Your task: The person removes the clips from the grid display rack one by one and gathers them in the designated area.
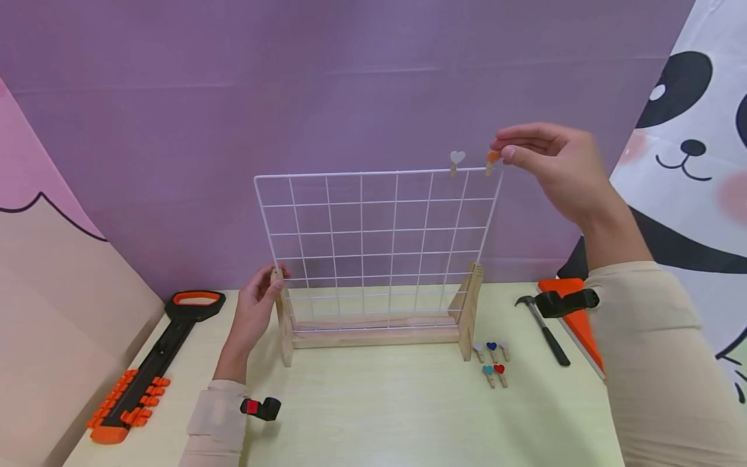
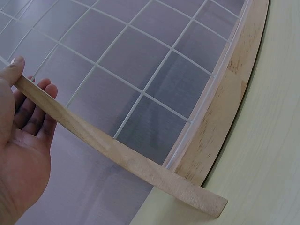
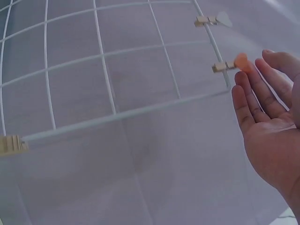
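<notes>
A white wire grid (image 1: 379, 202) stands upright in a wooden stand (image 1: 373, 337). My left hand (image 1: 255, 305) grips the top of the stand's left upright (image 2: 93, 133), thumb on one side and fingers on the other. On the grid's top wire, near its right corner, sits a small clothespin with an orange heart (image 3: 241, 62). My right hand (image 1: 563, 168) is beside it, fingertips right at the heart and the thumb (image 3: 281, 62) spread away from it. Just left of it, a clothespin with a white heart (image 1: 458, 157) is clipped to the same wire.
Several heart clothespins (image 1: 492, 370) lie on the table (image 1: 362, 408) by the stand's right foot. A hammer (image 1: 545, 332) and an orange object (image 1: 583, 331) lie farther right. At the left is a long black-and-orange tool (image 1: 154, 357). A purple backdrop (image 1: 350, 84) hangs behind.
</notes>
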Demonstrator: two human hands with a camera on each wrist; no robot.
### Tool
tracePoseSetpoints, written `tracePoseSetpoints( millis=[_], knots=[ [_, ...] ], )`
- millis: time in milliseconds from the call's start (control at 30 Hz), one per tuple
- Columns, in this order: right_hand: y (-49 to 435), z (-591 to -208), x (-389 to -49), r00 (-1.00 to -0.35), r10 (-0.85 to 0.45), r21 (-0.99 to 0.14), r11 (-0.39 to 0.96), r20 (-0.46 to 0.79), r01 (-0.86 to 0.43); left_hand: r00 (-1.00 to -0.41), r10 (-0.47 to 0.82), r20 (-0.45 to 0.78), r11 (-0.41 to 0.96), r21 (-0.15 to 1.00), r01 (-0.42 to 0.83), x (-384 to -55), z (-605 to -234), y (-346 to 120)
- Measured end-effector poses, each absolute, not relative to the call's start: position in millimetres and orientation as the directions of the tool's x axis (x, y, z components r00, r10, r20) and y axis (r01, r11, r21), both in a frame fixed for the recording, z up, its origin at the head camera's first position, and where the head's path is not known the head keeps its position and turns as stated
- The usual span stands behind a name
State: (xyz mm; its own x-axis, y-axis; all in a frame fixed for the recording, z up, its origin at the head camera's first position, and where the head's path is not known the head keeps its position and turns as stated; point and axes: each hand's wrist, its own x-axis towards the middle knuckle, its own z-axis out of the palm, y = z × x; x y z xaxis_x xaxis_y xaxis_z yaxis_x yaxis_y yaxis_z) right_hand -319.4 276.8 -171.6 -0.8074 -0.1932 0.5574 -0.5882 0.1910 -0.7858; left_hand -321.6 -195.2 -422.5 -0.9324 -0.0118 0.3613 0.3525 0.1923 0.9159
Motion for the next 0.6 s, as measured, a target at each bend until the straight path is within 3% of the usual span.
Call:
tracePoseSetpoints(
  millis=[133,600],
  knots=[
    [269,-167,-321,-0.814,-0.223,-0.807,0.145,0.537,-0.572,-0.934,-0.015,0.358,0.192,0.917,0.349,-322,-423,-195],
    [240,-158,-332,-0.825,-0.271,-0.752,0.341,0.496,-0.564,-0.935,-0.009,0.356,0.179,0.920,0.348,-322,-423,-196]
  ],
)
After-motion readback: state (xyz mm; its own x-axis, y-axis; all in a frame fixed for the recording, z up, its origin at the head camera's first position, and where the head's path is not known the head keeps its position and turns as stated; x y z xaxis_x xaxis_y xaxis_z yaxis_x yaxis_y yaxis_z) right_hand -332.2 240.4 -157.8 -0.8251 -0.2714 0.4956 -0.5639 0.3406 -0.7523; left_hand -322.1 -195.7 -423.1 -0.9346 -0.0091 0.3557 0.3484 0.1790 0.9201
